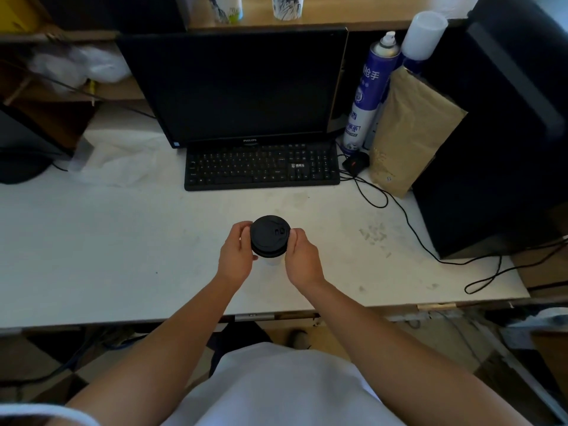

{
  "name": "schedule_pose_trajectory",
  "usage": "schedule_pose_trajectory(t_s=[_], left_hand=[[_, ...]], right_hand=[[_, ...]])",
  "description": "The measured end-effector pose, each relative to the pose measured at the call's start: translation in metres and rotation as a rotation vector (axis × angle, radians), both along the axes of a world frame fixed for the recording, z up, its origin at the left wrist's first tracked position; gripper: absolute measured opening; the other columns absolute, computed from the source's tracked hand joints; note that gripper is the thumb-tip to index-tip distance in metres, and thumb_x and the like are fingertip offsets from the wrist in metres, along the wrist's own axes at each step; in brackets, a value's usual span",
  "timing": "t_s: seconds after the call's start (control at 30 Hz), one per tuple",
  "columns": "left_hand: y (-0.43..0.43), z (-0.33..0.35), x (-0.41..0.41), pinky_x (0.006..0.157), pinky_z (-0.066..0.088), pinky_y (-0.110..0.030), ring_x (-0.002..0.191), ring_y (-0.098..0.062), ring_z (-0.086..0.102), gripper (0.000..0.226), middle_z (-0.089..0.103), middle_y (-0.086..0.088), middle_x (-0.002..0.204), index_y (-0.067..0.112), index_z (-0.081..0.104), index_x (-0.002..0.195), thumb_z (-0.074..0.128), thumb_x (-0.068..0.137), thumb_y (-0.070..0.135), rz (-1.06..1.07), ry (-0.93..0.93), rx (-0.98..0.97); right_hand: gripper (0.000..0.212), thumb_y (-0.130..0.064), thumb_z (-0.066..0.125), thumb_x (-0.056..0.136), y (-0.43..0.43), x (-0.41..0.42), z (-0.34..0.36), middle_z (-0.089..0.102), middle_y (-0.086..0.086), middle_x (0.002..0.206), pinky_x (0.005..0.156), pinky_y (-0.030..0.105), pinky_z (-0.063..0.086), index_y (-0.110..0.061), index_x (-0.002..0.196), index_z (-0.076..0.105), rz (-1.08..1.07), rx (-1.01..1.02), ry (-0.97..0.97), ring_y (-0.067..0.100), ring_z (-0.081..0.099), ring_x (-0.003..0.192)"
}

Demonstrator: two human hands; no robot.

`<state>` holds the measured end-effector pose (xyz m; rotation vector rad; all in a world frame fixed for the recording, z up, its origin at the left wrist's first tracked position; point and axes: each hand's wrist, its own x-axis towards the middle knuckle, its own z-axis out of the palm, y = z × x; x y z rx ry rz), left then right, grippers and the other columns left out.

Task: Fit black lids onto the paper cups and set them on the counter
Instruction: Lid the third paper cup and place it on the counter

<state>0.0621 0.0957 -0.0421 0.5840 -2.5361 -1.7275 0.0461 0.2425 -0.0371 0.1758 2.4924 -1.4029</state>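
Black lid (pixel 270 235) caps a white paper cup (pixel 272 260) at mid-tabletop (pixel 123 241), before the keyboard (pixel 261 167); both bare forearms reach forward side by side; left hand (pixel 236 250) and right hand (pixel 302 259), fingers curled, grip the lid's rim from opposite sides; whether the cup's base rests on the tabletop cannot be told.

The lid (pixel 270 235) is sitting on the paper cup (pixel 272 260) at the worktop's (pixel 107 256) front middle, with the left hand (pixel 236 253) gripping its left edge and the right hand (pixel 302 259) its right. Behind it, the keyboard (pixel 262 167) is lying before the monitor (pixel 239 87). The mouse (pixel 355 162), spray can (pixel 368 96) and paper bag (pixel 408 133) are sitting right of the keyboard.
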Motion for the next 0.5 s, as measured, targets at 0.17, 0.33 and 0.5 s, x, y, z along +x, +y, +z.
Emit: schedule_pose_trajectory(t_s=[0.17,0.33,0.5], left_hand=[[-0.005,0.007,-0.004,0.095,0.052,-0.031,0.115,-0.017,0.058,0.035,0.061,0.002,0.125,0.014,0.054,0.137,0.037,0.107,0.009,-0.153,0.107,-0.046],[-0.002,0.012,-0.001,0.072,0.064,-0.040,0.109,-0.028,0.064,0.034,0.066,-0.010,0.119,0.024,0.060,0.128,0.037,0.107,0.009,0.002,-0.008,0.110],[0.004,0.015,0.003,0.062,0.064,-0.043,0.078,-0.028,0.076,0.016,0.069,-0.013,0.105,0.021,0.059,0.111,0.043,0.106,0.021,0.124,-0.170,0.223]], right_hand=[[0.028,-0.022,0.032,0.109,0.004,-0.009,0.005,0.059,0.008,0.093,0.072,0.037,0.049,-0.003,0.117,0.052,0.107,0.066,0.038,0.026,0.057,0.085],[0.024,-0.020,0.042,0.103,-0.001,-0.014,0.006,0.065,0.006,0.114,0.091,0.048,0.059,-0.016,0.114,0.063,-0.238,-0.389,-0.260,0.029,0.064,0.107],[0.026,-0.023,0.044,0.104,0.003,-0.012,0.004,0.068,0.005,0.123,0.104,0.045,0.052,-0.023,0.113,0.069,-0.322,-0.461,-0.277,0.025,0.061,0.117]])
